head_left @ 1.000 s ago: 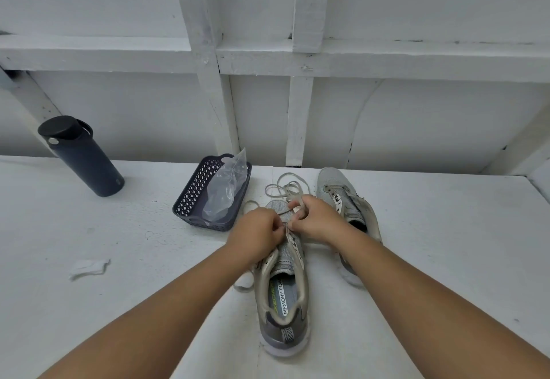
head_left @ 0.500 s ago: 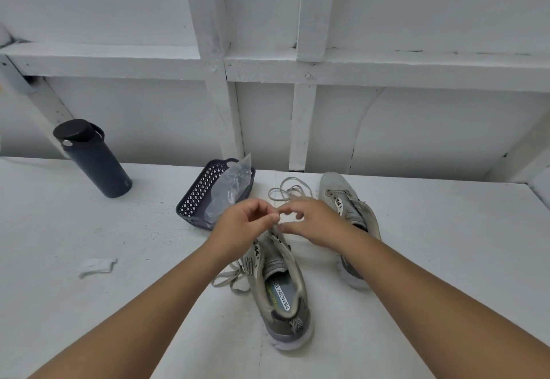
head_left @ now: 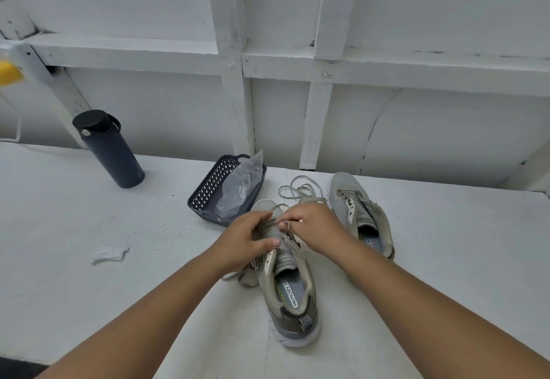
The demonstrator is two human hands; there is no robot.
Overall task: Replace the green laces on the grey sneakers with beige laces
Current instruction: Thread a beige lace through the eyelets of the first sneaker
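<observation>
White painted boards and framing strips form the back wall, scuffed at the joints, and below them runs a broad white table (head_left: 89, 229) with a matte, slightly marked top. On it, close to the person, lies the near sneaker (head_left: 287, 277), grey mesh over the toe and tongue with smooth beige side panels, a printed insole and a pale sole, its heel towards the camera. Both hands meet over its tongue. The left hand (head_left: 244, 241) is curled round the shoe's left side, thumb laid across the mesh, while the right hand (head_left: 312, 226) has its fingers bent and pinches a beige lace (head_left: 275, 209) at the eyelets; the rest of that flat, pale lace lies in loose loops on the table beyond the toe, and another stretch trails out beside the shoe under the left wrist. Just to the right stands the second sneaker (head_left: 361, 214), of the same make, toe pointing to the wall. Left of the shoes sits a dark plastic basket (head_left: 208, 191) with a perforated lattice wall, holding a crumpled clear plastic bag (head_left: 241, 188). Farther left stands a dark cylindrical bottle (head_left: 111, 152) with a black cap and loop handle, upright near the wall. A small scrap of white paper (head_left: 108, 254) lies well apart on the left.
</observation>
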